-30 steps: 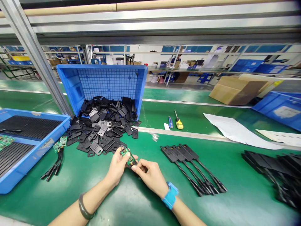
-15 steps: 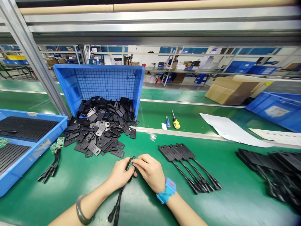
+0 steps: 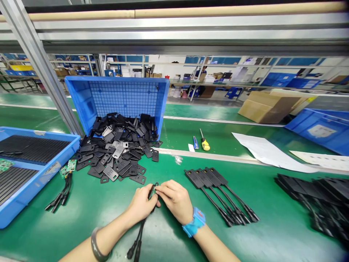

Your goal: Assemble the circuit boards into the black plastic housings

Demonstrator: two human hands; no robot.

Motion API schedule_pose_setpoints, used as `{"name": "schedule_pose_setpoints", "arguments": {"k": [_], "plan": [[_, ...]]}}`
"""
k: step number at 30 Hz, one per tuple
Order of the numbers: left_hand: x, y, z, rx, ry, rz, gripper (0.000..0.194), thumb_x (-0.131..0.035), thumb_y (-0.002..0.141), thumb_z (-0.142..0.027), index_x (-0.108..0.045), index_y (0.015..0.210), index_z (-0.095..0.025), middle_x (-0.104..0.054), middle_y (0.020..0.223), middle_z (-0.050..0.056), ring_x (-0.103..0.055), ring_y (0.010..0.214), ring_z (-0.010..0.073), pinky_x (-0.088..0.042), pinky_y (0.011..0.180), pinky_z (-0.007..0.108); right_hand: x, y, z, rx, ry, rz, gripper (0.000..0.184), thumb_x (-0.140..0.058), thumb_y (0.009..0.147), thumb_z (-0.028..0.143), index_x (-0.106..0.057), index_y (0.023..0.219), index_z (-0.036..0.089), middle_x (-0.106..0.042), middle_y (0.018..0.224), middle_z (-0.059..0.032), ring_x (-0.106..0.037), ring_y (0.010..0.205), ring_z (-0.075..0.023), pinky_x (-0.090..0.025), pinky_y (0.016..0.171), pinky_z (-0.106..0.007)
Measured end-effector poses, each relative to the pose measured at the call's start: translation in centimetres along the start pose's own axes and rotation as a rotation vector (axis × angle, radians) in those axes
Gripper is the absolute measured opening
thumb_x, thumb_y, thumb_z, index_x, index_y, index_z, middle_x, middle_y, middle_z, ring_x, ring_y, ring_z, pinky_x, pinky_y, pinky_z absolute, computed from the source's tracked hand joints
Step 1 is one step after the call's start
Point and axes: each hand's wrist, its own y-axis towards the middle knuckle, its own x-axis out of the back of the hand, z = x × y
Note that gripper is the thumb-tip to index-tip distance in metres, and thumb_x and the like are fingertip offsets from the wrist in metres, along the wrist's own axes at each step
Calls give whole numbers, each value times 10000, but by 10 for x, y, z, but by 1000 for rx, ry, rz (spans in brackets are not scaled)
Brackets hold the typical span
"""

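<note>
Here's the delicate bit: the left hand [image 3: 143,199] is closed around a narrow black casing [image 3: 150,191] with a green circuit board [image 3: 152,194] showing along it, and the right hand [image 3: 176,201] is in close, thumb and fingertips drawn narrow at the upper end. Are they nipping the board or just pressing? The fingers cover it, so I can't tell.

It looks like a seating job, board into casing, and doing it well should mean a firm left hold, light right fingertips, pressure on the board's edges rather than its components, and no strain on the black cables [image 3: 142,228] below. Best to have the board lying flat and the wires free of the casing's rim before pressing harder.

And where's the piece in all this? Right between the hands, above the green worktop [image 3: 109,229], standing out past the left thumb and fingers, its upper tip beside the right fingertips. The cables run down from beneath the left hand toward the near edge, connectors [image 3: 132,251] hanging or resting there; which of the two, I can't say.
</note>
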Motion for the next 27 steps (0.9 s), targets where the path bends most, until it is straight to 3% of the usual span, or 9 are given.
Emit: {"name": "schedule_pose_setpoints", "arguments": {"k": [12, 17, 21, 24, 27], "plan": [[1, 0, 1, 10, -1, 7, 97, -434, 785, -210, -528, 762, -214, -693, 630, -24, -581, 504, 148, -371, 482, 220, -1, -1, 1, -12, 14, 14, 109, -560, 909, 203, -667, 891, 211, -659, 804, -32, -570, 754, -179, -411, 693, -305], [1, 0, 1, 4, -7, 34, 121, -433, 779, -209, -553, 785, -209, -695, 630, -16, -582, 497, 147, -390, 484, 218, 5, 5, 0, -24, 32, 105, 129, -515, 923, 179, -615, 843, 194, -613, 808, -37, -532, 779, -180, -423, 708, -298], [0, 1, 4, 3, -8, 53, 127, -427, 765, -197, -554, 772, -203, -689, 618, -9, -571, 471, 139, -398, 464, 213, 5, 9, 1, 64, -152, 206, 191, -417, 950, 166, -577, 847, 171, -576, 806, -65, -492, 765, -199, -410, 690, -319], [0, 3, 8, 73, -79, 98, 128, -425, 777, -235, -544, 803, -196, -682, 624, 5, -552, 418, 135, -389, 389, 204, 3, 10, 5, 88, -270, 252, 194, -394, 947, 161, -547, 827, 168, -554, 800, -72, -476, 753, -209, -401, 676, -331], [2, 6, 11, 163, -217, 111, 145, -451, 791, -312, -513, 839, -190, -659, 627, 16, -560, 409, 138, -380, 330, 191, 5, 14, 5, 12, -218, 330, 147, -435, 938, 171, -517, 816, 186, -557, 810, -43, -498, 759, -185, -417, 693, -303]]}}
